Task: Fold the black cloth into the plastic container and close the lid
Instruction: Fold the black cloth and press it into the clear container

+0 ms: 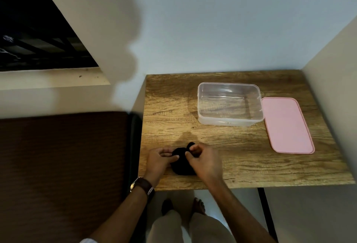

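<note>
Both hands (158, 160) (204, 160) curled, apparently pinching the black cloth (182, 165).

The black cloth (182, 162) sits bunched in a small dark lump near the front edge of the table, while the clear plastic container (229, 104) stands open and empty farther back, its pink lid (286, 125) lying flat just beside it on the right.

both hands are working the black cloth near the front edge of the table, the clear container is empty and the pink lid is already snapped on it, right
Not quite. In the head view the pink lid is off, lying flat on the table to the right of the clear container. The rest holds: both hands, left and right, pinch the black cloth, and the container is empty.
</note>
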